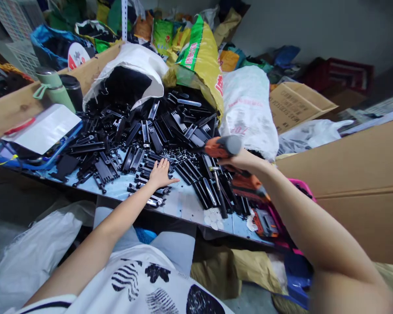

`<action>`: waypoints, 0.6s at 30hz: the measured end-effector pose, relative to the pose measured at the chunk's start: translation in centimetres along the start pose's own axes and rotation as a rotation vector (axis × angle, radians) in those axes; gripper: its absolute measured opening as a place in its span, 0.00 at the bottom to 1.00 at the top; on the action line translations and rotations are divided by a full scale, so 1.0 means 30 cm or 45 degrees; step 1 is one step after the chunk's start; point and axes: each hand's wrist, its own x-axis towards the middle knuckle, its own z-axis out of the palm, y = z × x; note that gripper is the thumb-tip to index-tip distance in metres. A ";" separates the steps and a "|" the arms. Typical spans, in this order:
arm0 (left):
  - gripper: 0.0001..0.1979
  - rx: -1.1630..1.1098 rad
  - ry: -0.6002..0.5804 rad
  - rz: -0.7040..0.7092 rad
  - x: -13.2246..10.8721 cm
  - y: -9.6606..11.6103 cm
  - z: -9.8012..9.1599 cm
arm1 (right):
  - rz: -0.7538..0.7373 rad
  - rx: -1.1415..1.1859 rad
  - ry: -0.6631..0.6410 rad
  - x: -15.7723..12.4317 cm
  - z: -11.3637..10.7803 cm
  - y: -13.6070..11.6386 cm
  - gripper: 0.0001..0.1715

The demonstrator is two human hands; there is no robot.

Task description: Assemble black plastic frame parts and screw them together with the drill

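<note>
My right hand (237, 162) is wrapped round the grip of an orange and grey cordless drill (221, 147), its nose pointing left over the bench. Lying flat with fingers spread, my left hand (162, 174) rests on a row of black plastic parts (147, 176) near the bench's front edge. Small screws (180, 155) are scattered just beyond my left fingertips. More long black strips (196, 187) lie side by side between my hands. A hammer (218, 187) lies across the strips below the drill. Whether the drill's tip touches anything, I cannot tell.
Open sacks, one white (140, 65) and one yellow (203, 61), spill black parts onto the bench. A full white sack (249, 109) stands right of them. At left are a blue tray (49, 163) and a green flask (54, 87). A battery pack (265, 223) sits at front right.
</note>
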 end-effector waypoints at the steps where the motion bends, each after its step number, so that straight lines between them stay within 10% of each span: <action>1: 0.51 -0.002 -0.006 0.009 -0.002 -0.002 0.002 | 0.045 -0.033 -0.115 0.071 0.024 -0.086 0.19; 8: 0.52 -0.012 0.020 0.008 -0.005 -0.020 0.024 | 0.132 -0.317 -0.538 0.438 0.184 -0.498 0.16; 18: 0.52 -0.034 -0.023 0.012 0.000 -0.023 0.026 | 0.105 -0.582 -0.718 0.527 0.247 -0.613 0.18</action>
